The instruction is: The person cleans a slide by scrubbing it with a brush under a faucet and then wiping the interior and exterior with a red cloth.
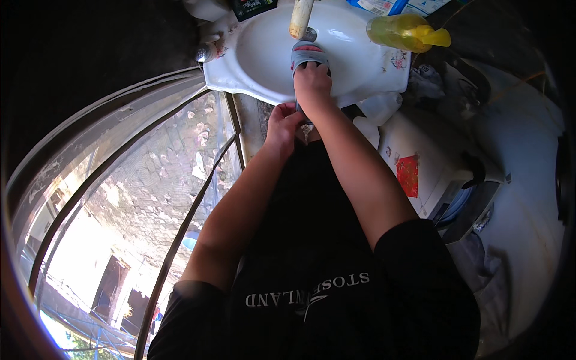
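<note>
A grey and pinkish-red open-toed slipper (310,55) points toward the drain (309,34), over the front part of a white ceramic washbasin (258,90). My right hand (313,83) is on top of it, with the fingers bent at or under its strap; the fingertips are hidden. Nearer my body, my left hand (284,123) pinches the heel end just outside the basin's front rim. Above the drain hangs the off-white end of a spout (300,20), stained at its tip. No running water can be made out.
On the basin's right rim lies a yellow bottle (400,33). A metal tap knob (205,52) is at the left corner, with a dark packet (253,6) behind. To the right stands a white front-loading washing machine (427,157); a framed window (166,180) is on the left.
</note>
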